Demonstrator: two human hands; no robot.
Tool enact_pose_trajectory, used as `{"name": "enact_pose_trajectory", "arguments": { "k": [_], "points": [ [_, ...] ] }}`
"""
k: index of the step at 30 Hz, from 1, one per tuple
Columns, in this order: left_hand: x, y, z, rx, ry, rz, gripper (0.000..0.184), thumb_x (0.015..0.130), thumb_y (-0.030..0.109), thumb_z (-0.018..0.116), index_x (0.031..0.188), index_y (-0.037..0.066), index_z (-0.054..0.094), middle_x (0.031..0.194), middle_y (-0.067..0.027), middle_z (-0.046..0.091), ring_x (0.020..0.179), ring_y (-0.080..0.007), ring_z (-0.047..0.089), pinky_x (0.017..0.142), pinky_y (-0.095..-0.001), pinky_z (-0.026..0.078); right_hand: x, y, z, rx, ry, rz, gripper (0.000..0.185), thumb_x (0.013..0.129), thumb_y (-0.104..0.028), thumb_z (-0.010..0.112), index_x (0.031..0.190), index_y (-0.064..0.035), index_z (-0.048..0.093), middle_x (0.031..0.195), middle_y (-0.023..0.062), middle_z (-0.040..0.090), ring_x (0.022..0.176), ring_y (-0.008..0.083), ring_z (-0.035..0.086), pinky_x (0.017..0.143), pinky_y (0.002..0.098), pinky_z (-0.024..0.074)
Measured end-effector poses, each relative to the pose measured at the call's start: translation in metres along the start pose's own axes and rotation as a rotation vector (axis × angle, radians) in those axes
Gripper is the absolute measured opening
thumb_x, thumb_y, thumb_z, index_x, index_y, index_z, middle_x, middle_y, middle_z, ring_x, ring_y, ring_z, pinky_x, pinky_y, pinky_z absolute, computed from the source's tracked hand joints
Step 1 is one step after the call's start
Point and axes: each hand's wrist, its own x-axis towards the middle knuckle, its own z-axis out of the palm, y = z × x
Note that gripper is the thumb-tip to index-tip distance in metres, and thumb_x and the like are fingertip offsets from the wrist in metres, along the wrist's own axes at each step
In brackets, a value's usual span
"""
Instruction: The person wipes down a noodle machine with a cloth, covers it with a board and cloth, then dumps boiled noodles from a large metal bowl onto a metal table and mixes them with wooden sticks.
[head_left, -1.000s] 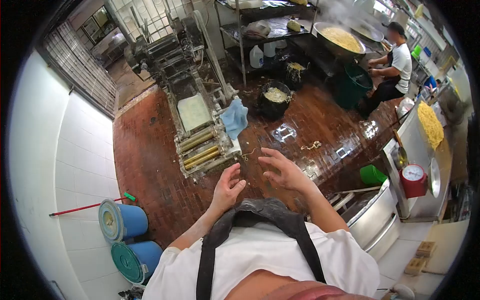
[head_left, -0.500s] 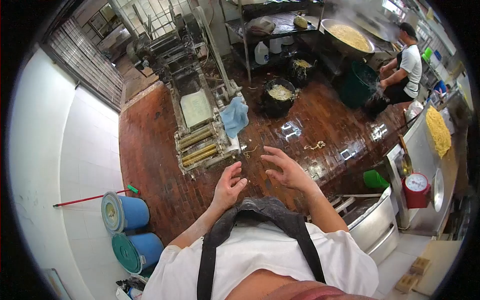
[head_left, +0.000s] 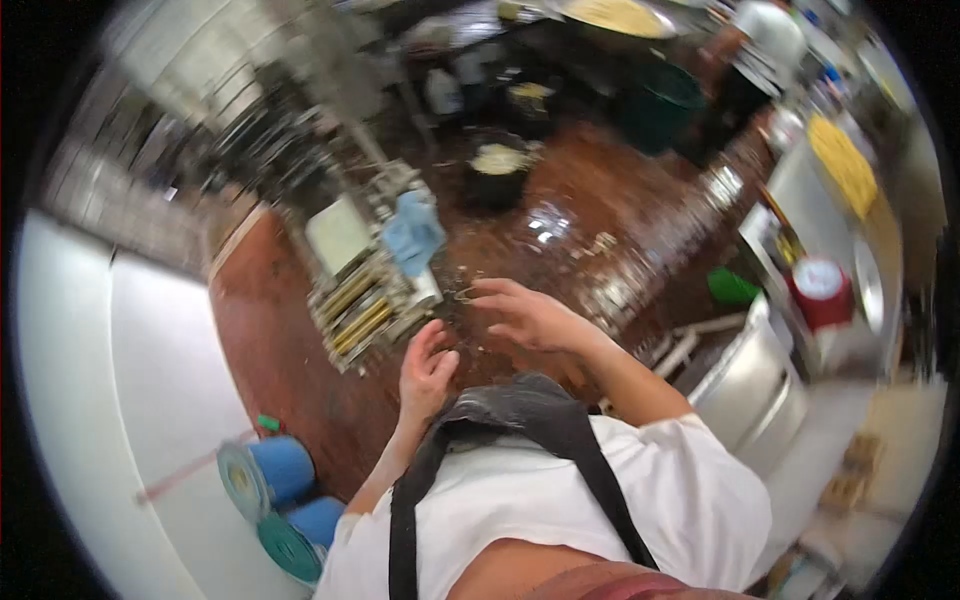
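My left hand [head_left: 428,372] is raised in front of the dark apron [head_left: 520,405], fingers apart and slightly curled, with nothing in it. To its right, my right hand [head_left: 528,314] reaches forward with fingers spread, also bare. Both hands hang above the red-brown floor and touch nothing. Nearest to them is a machine with brass-coloured rollers [head_left: 358,328], just beyond my left hand. A light blue cloth [head_left: 413,233] drapes over the machine's right side, and a pale sheet [head_left: 340,236] lies on its bed. Motion blurs much of the view.
Blue lidded barrels [head_left: 283,470] stand by the left wall. Beyond the machine is a black tub [head_left: 497,172] with pale strands. At the back right, a co-worker [head_left: 762,50] stands near a dark green bin [head_left: 660,108]. A red scale [head_left: 822,293] and yellow noodles [head_left: 842,162] are on the right.
The camera has turned, so the room appears tilted and the machine sits further left. My hands remain raised and apart, with my right hand stretched further across to the left.
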Motion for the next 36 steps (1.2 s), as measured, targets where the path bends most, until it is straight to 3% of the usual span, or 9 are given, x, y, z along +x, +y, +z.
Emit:
{"name": "enact_pose_trajectory", "arguments": {
  "k": [6, 15, 19, 25, 29, 36],
  "points": [
    [0.026, -0.019, 0.025, 0.052, -0.17, 0.012, 0.056, 0.09, 0.002, 0.059, 0.143, 0.001, 0.04, 0.145, -0.0132, 0.044, 0.131, -0.0254, 0.045, 0.103, -0.0352, 0.043, -0.039, 0.019, -0.018, 0.027, 0.149, 0.029, 0.043, 0.088, -0.017, 0.067, 0.129, -0.0088, 0.057, 0.143, 0.0148, 0.046, 0.128, 0.0365, 0.049, 0.104, 0.0425, 0.044],
    [0.118, -0.014, 0.118, 0.027, -0.439, -0.046, 0.057, 0.089, 0.002, 0.062, 0.141, 0.0, 0.041, 0.143, -0.0134, 0.045, 0.131, -0.0235, 0.045, 0.102, -0.0331, 0.043, -0.087, 0.05, -0.068, 0.069, 0.203, 0.367, 0.043, 0.09, -0.017, 0.066, 0.131, -0.0084, 0.055, 0.143, 0.0132, 0.045, 0.125, 0.0326, 0.052, 0.1, 0.0402, 0.047],
    [0.185, -0.013, 0.157, 0.024, -0.464, -0.03, 0.058, 0.089, 0.004, 0.063, 0.142, 0.0, 0.041, 0.142, -0.0141, 0.046, 0.13, -0.0244, 0.047, 0.102, -0.0338, 0.043, -0.078, 0.1, -0.102, 0.008, 0.271, 0.31, 0.042, 0.089, -0.019, 0.067, 0.128, -0.0079, 0.058, 0.139, 0.0145, 0.05, 0.124, 0.0344, 0.052, 0.101, 0.0411, 0.0461],
    [0.32, 0.011, 0.232, -0.019, -0.529, -0.051, 0.057, 0.089, 0.001, 0.061, 0.142, -0.001, 0.04, 0.142, -0.0145, 0.047, 0.128, -0.0246, 0.049, 0.107, -0.0362, 0.039, -0.046, 0.156, -0.222, -0.091, 0.315, 0.46, 0.041, 0.088, -0.02, 0.068, 0.127, -0.0085, 0.059, 0.123, 0.0143, 0.061, 0.117, 0.0324, 0.057, 0.1, 0.0403, 0.0465],
    [0.407, 0.054, 0.315, 0.09, -0.718, 0.034, 0.053, 0.091, 0.003, 0.06, 0.141, 0.001, 0.043, 0.141, -0.0129, 0.048, 0.127, -0.0236, 0.05, 0.106, -0.035, 0.04, -0.067, 0.212, -0.3, -0.271, 0.595, 0.532, 0.042, 0.088, -0.017, 0.068, 0.127, -0.0074, 0.057, 0.128, 0.0144, 0.06, 0.12, 0.0324, 0.056, 0.103, 0.0405, 0.0446],
    [0.502, 0.107, 0.488, 0.079, -0.925, 0.119, 0.052, 0.09, 0.003, 0.064, 0.139, 0.003, 0.046, 0.129, -0.0095, 0.053, 0.114, -0.0156, 0.054, 0.096, -0.0296, 0.046, -0.16, 0.306, -0.433, -0.624, 0.979, 0.881, 0.067, 0.083, -0.013, 0.071, 0.143, -0.006, 0.04, 0.14, 0.0182, 0.049, 0.13, 0.0344, 0.046, 0.111, 0.0412, 0.0368]
  ]
}}
